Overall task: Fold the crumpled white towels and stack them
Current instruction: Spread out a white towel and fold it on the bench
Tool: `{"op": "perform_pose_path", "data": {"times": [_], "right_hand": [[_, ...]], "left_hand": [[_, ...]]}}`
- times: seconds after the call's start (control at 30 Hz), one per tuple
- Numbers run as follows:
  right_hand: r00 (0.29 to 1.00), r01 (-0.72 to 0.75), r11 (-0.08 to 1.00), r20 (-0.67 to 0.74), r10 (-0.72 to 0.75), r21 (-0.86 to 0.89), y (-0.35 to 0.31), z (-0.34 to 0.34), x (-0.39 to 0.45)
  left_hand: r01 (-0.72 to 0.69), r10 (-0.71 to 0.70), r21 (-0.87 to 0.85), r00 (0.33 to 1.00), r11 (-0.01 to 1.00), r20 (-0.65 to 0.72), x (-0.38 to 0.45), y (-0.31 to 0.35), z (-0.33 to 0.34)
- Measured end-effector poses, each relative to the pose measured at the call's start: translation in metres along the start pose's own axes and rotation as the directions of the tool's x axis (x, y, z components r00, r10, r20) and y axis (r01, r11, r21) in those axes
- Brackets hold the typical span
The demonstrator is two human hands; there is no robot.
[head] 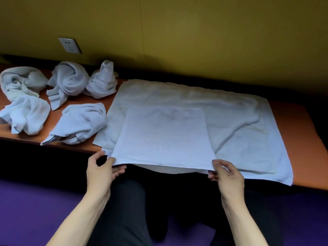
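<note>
A small white towel [163, 137] lies spread flat on a larger white towel [239, 121] that covers the middle of the orange table [305, 132]. Its near edge hangs over the table's front edge. My left hand [101, 173] pinches the near left corner of the small towel between thumb and fingers. The near right corner is pinched the same way by my right hand [229, 174]. Several crumpled white towels [69, 82] lie in a loose group on the left part of the table.
A yellow-green wall with a white power socket [70, 44] rises behind the table. Bare orange tabletop shows at the far right. Below the table are my dark-trousered legs [142, 201] and a purple floor [35, 206].
</note>
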State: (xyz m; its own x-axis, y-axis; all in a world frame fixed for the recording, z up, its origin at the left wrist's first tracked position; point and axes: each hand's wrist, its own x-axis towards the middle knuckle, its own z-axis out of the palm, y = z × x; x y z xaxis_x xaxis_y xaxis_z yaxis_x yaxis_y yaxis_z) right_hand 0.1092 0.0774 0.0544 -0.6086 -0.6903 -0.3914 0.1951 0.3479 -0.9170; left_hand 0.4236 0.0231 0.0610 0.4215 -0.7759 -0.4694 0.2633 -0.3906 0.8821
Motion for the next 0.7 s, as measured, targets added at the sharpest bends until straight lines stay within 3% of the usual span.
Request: {"op": "perform_pose_path", "data": {"times": [0.1, 0.17, 0.3, 0.43, 0.7], "right_hand": [[0.996, -0.040, 0.979, 0.080, 0.025, 0.200, -0.011, 0.009, 0.019], [0.987, 0.005, 0.972, 0.153, -0.042, 0.236, -0.021, 0.016, 0.036], [0.970, 0.226, 0.973, 0.108, -0.220, -0.051, -0.040, 0.039, 0.079], [0.923, 0.380, 0.879, 0.052, -0.381, -0.288, -0.060, 0.068, 0.129], [0.922, 0.356, 0.780, 0.062, -0.381, -0.515, -0.071, 0.116, 0.197]], "left_hand": [[-0.059, 0.060, -0.036, 0.998, 0.998, 0.028, 0.008, 0.009, 0.010], [-0.079, 0.082, -0.055, 0.995, 0.995, 0.056, 0.021, 0.018, 0.018], [-0.202, 0.194, 0.047, 0.972, 0.978, 0.133, 0.050, 0.035, 0.047], [-0.266, 0.260, 0.173, 0.964, 0.948, 0.054, 0.086, 0.048, 0.079], [-0.302, 0.359, 0.409, 0.931, 0.861, -0.069, 0.151, 0.060, 0.130]]}}
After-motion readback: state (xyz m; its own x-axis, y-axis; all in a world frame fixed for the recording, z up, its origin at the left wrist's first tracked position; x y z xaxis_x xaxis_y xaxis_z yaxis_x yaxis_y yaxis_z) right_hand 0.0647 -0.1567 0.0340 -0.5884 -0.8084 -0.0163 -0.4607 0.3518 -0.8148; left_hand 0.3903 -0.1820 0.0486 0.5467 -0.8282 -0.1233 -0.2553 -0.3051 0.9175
